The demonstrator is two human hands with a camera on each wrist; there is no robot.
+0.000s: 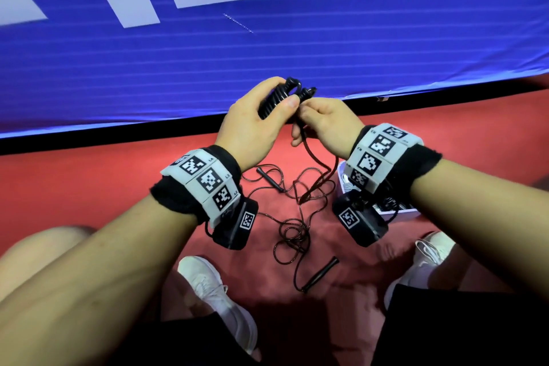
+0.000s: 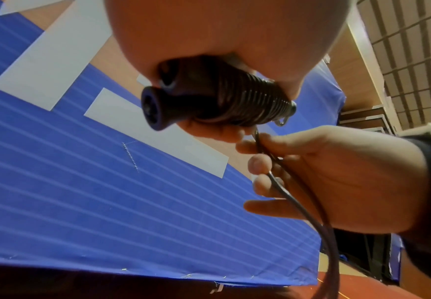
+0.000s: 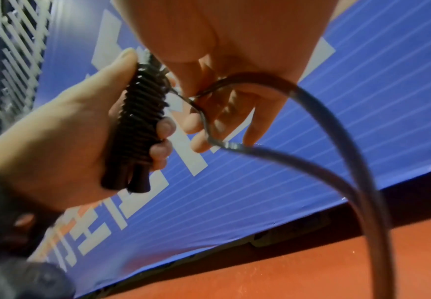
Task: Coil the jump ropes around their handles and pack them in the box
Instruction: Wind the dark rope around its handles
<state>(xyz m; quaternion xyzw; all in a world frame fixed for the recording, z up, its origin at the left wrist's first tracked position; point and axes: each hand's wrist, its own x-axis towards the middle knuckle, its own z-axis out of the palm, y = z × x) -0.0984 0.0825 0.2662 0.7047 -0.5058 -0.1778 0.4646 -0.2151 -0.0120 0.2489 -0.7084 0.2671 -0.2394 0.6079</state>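
Your left hand [image 1: 251,125] grips the pair of black handles [image 3: 135,129], already wrapped in tight coils of rope. Your right hand [image 1: 323,125] pinches the loose rope [image 3: 311,165] just beside them, fingers curled. A second jump rope [image 1: 292,229] lies tangled on the red floor [image 1: 89,187] between your shoes, near the white box [image 1: 401,212]

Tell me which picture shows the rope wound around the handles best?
The right wrist view: the wound coil runs along both handles, side-on, in the left hand. The left wrist view shows the coil end-on, partly behind the palm. The head view shows it small, mostly covered by fingers.
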